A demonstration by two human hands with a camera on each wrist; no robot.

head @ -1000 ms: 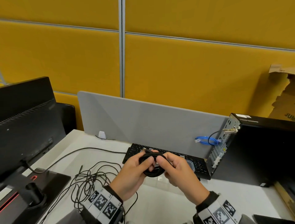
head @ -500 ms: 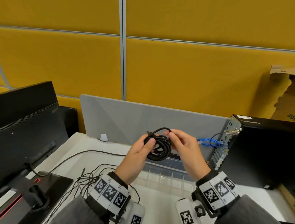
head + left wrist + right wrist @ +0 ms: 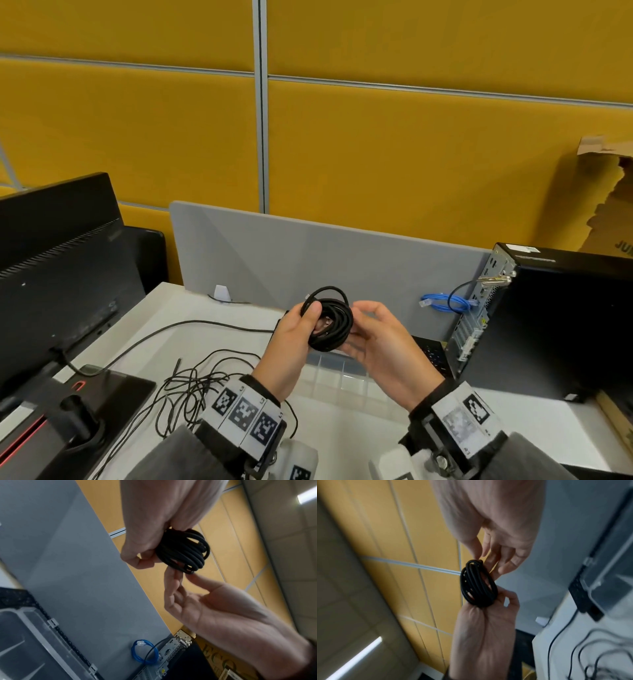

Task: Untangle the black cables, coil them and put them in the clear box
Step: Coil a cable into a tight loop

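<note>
A coiled black cable is held in the air above the clear box. My left hand grips the coil's left side, thumb in front and fingers curled behind it. My right hand is at the coil's right side, its relaxed fingertips touching the strands. A loose loop sticks up from the top of the coil. The left wrist view shows my left hand closed round the coil. The right wrist view shows my right hand's fingers nearly straight against the coil. Tangled black cables lie on the white desk at the left.
A black monitor and its base stand at the left. A computer tower with a blue cable stands at the right. A black keyboard lies behind the box, before a grey divider.
Both hands lifted the coil from just above the keyboard to in front of the divider. My right hand's fingers shifted from the coil's top to its right side.
</note>
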